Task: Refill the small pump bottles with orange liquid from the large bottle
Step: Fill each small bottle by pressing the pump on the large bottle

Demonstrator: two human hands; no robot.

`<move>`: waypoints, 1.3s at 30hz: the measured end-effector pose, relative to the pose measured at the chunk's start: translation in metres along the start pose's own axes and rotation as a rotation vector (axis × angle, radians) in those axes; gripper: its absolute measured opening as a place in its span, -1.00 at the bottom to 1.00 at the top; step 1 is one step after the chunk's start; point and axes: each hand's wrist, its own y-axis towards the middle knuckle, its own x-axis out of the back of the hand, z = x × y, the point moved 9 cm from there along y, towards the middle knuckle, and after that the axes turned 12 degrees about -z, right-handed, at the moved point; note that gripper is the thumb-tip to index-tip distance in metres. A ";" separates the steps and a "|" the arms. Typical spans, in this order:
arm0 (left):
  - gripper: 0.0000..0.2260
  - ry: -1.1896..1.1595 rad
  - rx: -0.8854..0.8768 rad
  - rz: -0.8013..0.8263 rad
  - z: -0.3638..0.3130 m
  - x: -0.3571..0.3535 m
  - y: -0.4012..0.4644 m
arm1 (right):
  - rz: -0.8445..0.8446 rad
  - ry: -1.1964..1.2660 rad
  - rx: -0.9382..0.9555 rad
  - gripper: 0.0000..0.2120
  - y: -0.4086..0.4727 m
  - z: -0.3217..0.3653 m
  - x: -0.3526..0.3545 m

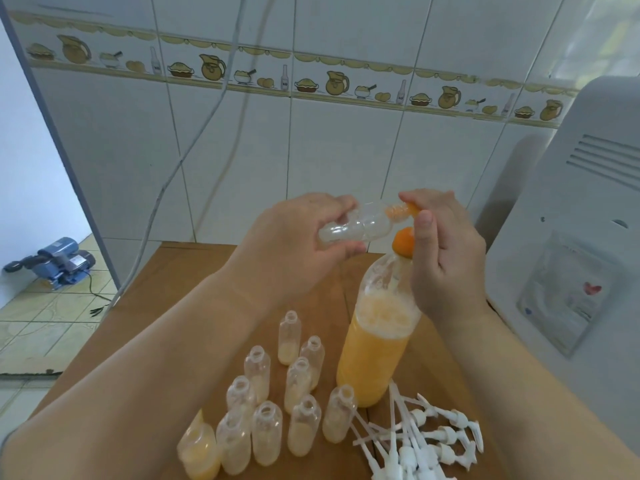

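White tiles back the table [194,306]. Left hand [294,244] grips a bottle [360,225] sideways; right hand [446,251] pinches its orange cap [403,210].

There is only 1 view, from a camera on the person's head. It looks forward and down, over both forearms, at a brown table [180,327] which is close below. The wide lens bends the edges. Ahead it faces a tiled wall [332,147]; at the left, some floor [45,317] is seen.
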 end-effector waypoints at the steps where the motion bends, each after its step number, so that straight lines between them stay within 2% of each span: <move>1: -0.55 0.007 -0.007 0.009 -0.001 -0.001 0.000 | -0.027 0.002 -0.004 -0.62 -0.003 0.000 0.000; 5: -0.54 0.022 0.006 0.066 0.000 -0.014 -0.005 | -0.051 -0.026 -0.030 -0.63 -0.014 -0.008 -0.004; 10: -0.55 0.087 -0.023 0.072 -0.001 -0.007 -0.001 | 0.079 -0.069 -0.061 -0.58 -0.007 -0.005 -0.009; 14: -0.53 0.104 -0.084 0.065 -0.011 -0.002 0.000 | 0.002 -0.061 -0.068 -0.57 -0.006 0.002 0.000; 18: -0.52 0.108 -0.067 0.112 -0.007 -0.011 -0.002 | -0.088 -0.043 -0.044 -0.62 -0.015 0.002 0.001; 22: -0.52 0.121 -0.044 0.161 -0.001 -0.014 -0.004 | -0.011 -0.047 -0.075 -0.60 -0.019 -0.005 -0.008; 25: -0.53 0.120 -0.054 0.128 -0.003 -0.006 -0.001 | 0.044 -0.060 -0.065 -0.55 -0.013 -0.001 -0.006; 28: -0.57 0.085 -0.066 0.093 -0.009 -0.004 -0.001 | -0.029 -0.038 -0.040 -0.57 -0.009 0.004 0.004; 32: -0.55 0.084 -0.042 0.140 -0.004 -0.015 -0.006 | -0.113 -0.014 -0.022 -0.64 -0.018 0.001 0.002; 35: -0.54 0.098 -0.009 0.192 0.003 -0.020 -0.009 | -0.083 -0.016 -0.009 -0.65 -0.022 0.000 -0.004; 39: -0.56 0.117 -0.037 0.159 -0.002 -0.008 -0.004 | -0.015 -0.022 -0.029 -0.59 -0.012 0.003 -0.005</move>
